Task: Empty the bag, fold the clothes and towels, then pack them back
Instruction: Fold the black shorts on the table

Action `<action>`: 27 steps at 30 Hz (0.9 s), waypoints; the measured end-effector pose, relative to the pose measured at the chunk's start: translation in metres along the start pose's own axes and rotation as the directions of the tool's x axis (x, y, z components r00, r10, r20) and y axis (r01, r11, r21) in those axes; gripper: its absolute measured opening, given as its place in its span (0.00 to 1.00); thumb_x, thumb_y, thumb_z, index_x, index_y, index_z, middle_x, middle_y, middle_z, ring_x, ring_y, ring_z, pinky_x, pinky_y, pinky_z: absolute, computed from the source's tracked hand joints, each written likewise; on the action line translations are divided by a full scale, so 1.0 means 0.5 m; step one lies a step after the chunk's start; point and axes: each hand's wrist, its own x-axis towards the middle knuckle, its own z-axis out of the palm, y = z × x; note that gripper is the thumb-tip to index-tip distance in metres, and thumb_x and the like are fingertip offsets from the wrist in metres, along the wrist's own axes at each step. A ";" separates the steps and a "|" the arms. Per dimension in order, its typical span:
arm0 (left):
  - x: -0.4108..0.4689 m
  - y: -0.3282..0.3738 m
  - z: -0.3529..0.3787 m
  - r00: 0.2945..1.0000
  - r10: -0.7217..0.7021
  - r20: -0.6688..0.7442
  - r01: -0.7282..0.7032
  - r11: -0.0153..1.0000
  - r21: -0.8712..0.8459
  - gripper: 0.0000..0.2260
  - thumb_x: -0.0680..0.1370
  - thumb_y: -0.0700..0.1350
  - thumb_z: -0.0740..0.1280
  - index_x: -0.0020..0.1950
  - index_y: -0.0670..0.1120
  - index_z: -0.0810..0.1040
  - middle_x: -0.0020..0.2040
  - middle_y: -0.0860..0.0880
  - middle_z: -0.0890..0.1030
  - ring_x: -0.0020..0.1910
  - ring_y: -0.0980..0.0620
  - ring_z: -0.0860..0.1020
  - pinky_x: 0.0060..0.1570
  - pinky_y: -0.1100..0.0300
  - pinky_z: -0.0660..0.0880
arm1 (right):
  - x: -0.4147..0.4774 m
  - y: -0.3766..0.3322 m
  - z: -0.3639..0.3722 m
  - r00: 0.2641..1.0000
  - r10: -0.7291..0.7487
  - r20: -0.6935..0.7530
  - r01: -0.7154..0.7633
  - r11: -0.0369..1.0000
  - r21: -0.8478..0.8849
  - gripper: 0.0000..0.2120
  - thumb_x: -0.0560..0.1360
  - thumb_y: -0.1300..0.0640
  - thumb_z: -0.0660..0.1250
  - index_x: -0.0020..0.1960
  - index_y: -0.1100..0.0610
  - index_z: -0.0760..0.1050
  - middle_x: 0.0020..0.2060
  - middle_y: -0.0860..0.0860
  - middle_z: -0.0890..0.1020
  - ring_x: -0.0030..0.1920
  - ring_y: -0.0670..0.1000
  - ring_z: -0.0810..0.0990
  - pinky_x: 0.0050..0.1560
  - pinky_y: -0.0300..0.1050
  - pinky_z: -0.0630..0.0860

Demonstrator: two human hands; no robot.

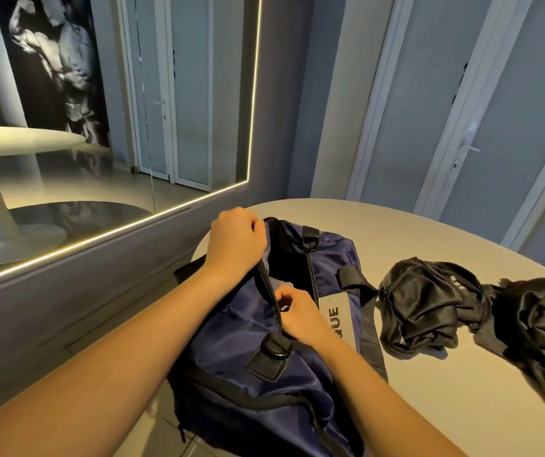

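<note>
bag (248, 328): navy, black trim | clothes (429, 305): black | table (429, 232): cream

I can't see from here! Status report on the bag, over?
Left hand grips the bag at its far rim. Right hand pinches the near rim. Bag open on table. Black clothes crumpled alongside, unfolded.

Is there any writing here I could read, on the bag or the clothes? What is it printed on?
"QUE": on the grey handle pad of the blue bag; any letters before it are hidden behind the wrist of the right hand.
White marks on the black clothes: too small to read.
No other text shows.
</note>
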 end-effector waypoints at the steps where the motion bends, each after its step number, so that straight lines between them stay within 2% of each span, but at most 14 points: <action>1: -0.010 -0.003 0.001 0.999 0.000 0.045 -0.001 0.999 0.040 0.23 0.81 0.40 0.64 0.26 0.46 0.65 0.23 0.49 0.66 0.24 0.54 0.63 0.25 0.65 0.60 | -0.002 0.003 -0.007 1.000 0.023 -0.012 -0.022 0.999 0.045 0.10 0.76 0.62 0.71 0.38 0.54 0.76 0.35 0.47 0.79 0.32 0.38 0.74 0.40 0.36 0.71; 2: -0.019 -0.010 0.002 0.997 -0.005 0.079 -0.001 0.997 0.073 0.23 0.81 0.41 0.64 0.25 0.47 0.64 0.24 0.50 0.66 0.24 0.54 0.64 0.27 0.65 0.59 | -0.004 0.003 -0.012 0.998 0.053 -0.018 -0.051 0.994 0.100 0.08 0.77 0.59 0.72 0.39 0.55 0.80 0.35 0.48 0.81 0.33 0.39 0.76 0.39 0.37 0.74; 3: -0.026 -0.020 0.002 0.995 -0.008 0.098 -0.001 0.996 0.091 0.23 0.81 0.41 0.64 0.25 0.48 0.64 0.24 0.49 0.67 0.24 0.53 0.65 0.29 0.62 0.62 | -0.007 0.000 -0.018 0.997 0.079 -0.020 -0.075 0.987 0.144 0.06 0.77 0.58 0.73 0.41 0.55 0.82 0.36 0.49 0.83 0.35 0.41 0.78 0.38 0.38 0.76; 5: -0.033 -0.038 0.002 0.994 -0.012 0.104 0.002 0.995 0.104 0.22 0.80 0.42 0.64 0.26 0.46 0.67 0.25 0.46 0.71 0.25 0.52 0.67 0.31 0.54 0.69 | -0.010 -0.001 -0.023 0.995 0.103 -0.020 -0.098 0.981 0.170 0.05 0.77 0.58 0.73 0.42 0.55 0.84 0.38 0.50 0.84 0.36 0.43 0.79 0.39 0.38 0.77; 6: -0.035 -0.043 0.000 0.995 -0.011 0.101 0.000 0.994 0.106 0.22 0.80 0.42 0.65 0.26 0.47 0.69 0.25 0.47 0.72 0.25 0.52 0.68 0.32 0.53 0.70 | -0.011 -0.001 -0.023 0.994 0.104 -0.025 -0.098 0.980 0.172 0.05 0.77 0.59 0.73 0.42 0.55 0.84 0.38 0.50 0.84 0.36 0.43 0.79 0.39 0.38 0.78; 10: -0.044 -0.040 -0.004 0.994 0.005 0.111 -0.015 0.996 0.093 0.20 0.81 0.43 0.66 0.28 0.47 0.73 0.25 0.50 0.72 0.27 0.52 0.70 0.34 0.59 0.66 | -0.014 -0.005 -0.019 0.993 0.118 -0.027 -0.112 0.979 0.171 0.03 0.76 0.60 0.74 0.43 0.56 0.85 0.39 0.52 0.86 0.37 0.45 0.80 0.38 0.38 0.77; 13: -0.048 -0.030 -0.007 0.987 -0.006 0.162 -0.009 0.996 0.088 0.15 0.81 0.45 0.66 0.36 0.45 0.82 0.32 0.48 0.80 0.32 0.53 0.75 0.39 0.56 0.71 | -0.016 -0.009 -0.028 0.988 0.155 -0.004 -0.151 0.969 0.194 0.05 0.77 0.62 0.72 0.45 0.61 0.86 0.36 0.54 0.84 0.34 0.46 0.77 0.36 0.38 0.75; 15: -0.048 -0.016 -0.018 0.969 -0.053 0.241 0.031 0.995 0.096 0.11 0.81 0.48 0.67 0.44 0.45 0.85 0.38 0.47 0.83 0.38 0.50 0.79 0.42 0.53 0.75 | -0.015 -0.014 -0.038 0.984 0.178 -0.027 -0.165 0.949 0.270 0.06 0.79 0.65 0.69 0.46 0.65 0.84 0.33 0.55 0.80 0.32 0.49 0.75 0.34 0.39 0.73; 17: -0.061 0.001 -0.034 0.918 -0.090 0.386 0.057 0.994 0.096 0.10 0.79 0.53 0.69 0.46 0.47 0.81 0.40 0.49 0.81 0.39 0.50 0.78 0.42 0.53 0.76 | -0.017 -0.018 -0.055 0.986 0.144 -0.085 -0.113 0.947 0.301 0.07 0.80 0.68 0.65 0.47 0.66 0.83 0.31 0.53 0.81 0.32 0.51 0.76 0.33 0.39 0.73; 19: -0.091 0.015 -0.037 0.847 -0.079 0.526 0.003 0.990 0.143 0.13 0.76 0.58 0.69 0.54 0.51 0.78 0.47 0.50 0.80 0.47 0.49 0.78 0.49 0.49 0.78 | -0.028 -0.021 -0.080 0.983 0.067 -0.173 -0.035 0.982 0.185 0.09 0.82 0.66 0.63 0.48 0.63 0.83 0.37 0.53 0.84 0.37 0.52 0.82 0.38 0.41 0.78; 21: -0.136 0.011 -0.024 0.788 -0.072 0.611 -0.120 0.956 0.268 0.22 0.77 0.62 0.66 0.67 0.54 0.70 0.61 0.48 0.77 0.62 0.44 0.75 0.61 0.43 0.73 | -0.055 -0.024 -0.103 0.977 -0.011 -0.214 0.008 1.000 -0.015 0.11 0.83 0.64 0.62 0.52 0.59 0.83 0.44 0.52 0.86 0.45 0.49 0.85 0.47 0.43 0.81; 23: -0.179 -0.009 -0.002 0.736 -0.105 0.669 -0.200 0.910 0.364 0.30 0.81 0.63 0.59 0.80 0.56 0.57 0.78 0.46 0.65 0.78 0.42 0.61 0.74 0.41 0.61 | -0.090 -0.018 -0.117 0.982 -0.061 -0.180 0.022 0.978 -0.208 0.12 0.83 0.61 0.61 0.57 0.56 0.83 0.50 0.47 0.85 0.51 0.44 0.83 0.55 0.38 0.77; 25: -0.202 -0.040 0.015 0.714 -0.156 0.682 -0.175 0.904 0.390 0.30 0.84 0.61 0.53 0.84 0.56 0.47 0.84 0.48 0.53 0.82 0.46 0.50 0.79 0.42 0.50 | -0.119 -0.004 -0.121 0.989 -0.091 -0.115 0.043 0.930 -0.366 0.13 0.84 0.57 0.60 0.60 0.54 0.82 0.54 0.45 0.83 0.55 0.43 0.80 0.56 0.36 0.73; 27: -0.207 -0.071 0.028 0.738 -0.181 0.650 -0.108 0.919 0.379 0.28 0.85 0.62 0.50 0.83 0.58 0.47 0.84 0.48 0.52 0.83 0.47 0.49 0.79 0.41 0.49 | -0.144 0.019 -0.121 0.994 -0.096 -0.058 0.066 0.916 -0.395 0.14 0.85 0.51 0.58 0.54 0.53 0.82 0.48 0.46 0.84 0.48 0.45 0.79 0.51 0.44 0.74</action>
